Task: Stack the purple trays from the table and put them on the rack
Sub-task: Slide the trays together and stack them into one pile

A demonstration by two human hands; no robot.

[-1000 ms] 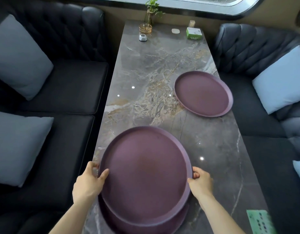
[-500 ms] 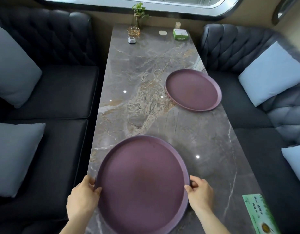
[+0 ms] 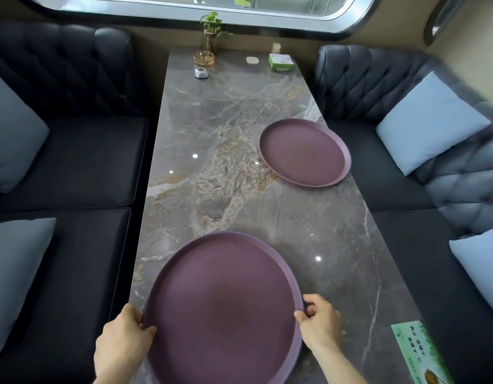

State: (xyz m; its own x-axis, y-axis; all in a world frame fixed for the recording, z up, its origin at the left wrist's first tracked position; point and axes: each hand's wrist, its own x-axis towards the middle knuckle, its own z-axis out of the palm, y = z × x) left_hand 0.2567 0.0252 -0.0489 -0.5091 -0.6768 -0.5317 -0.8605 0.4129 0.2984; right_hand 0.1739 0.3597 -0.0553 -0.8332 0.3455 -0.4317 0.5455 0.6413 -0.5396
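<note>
A large round purple tray (image 3: 223,306) lies at the near end of the marble table (image 3: 239,112). My left hand (image 3: 123,342) grips its left rim and my right hand (image 3: 320,322) grips its right rim. Whether another tray sits beneath it is hidden. A second purple tray (image 3: 304,152) rests flat farther off, at the table's right edge. No rack is in view.
Dark tufted sofas with pale cushions (image 3: 430,120) flank the table on both sides. At the far end stand a plant vase (image 3: 210,37), a glass dish (image 3: 203,59), a small white device (image 3: 201,72) and a green box (image 3: 281,62). A green card (image 3: 418,353) lies near right.
The top tray has come down onto the one under it, which no longer shows. My view has pulled back, and both hands have stayed on the rim.
</note>
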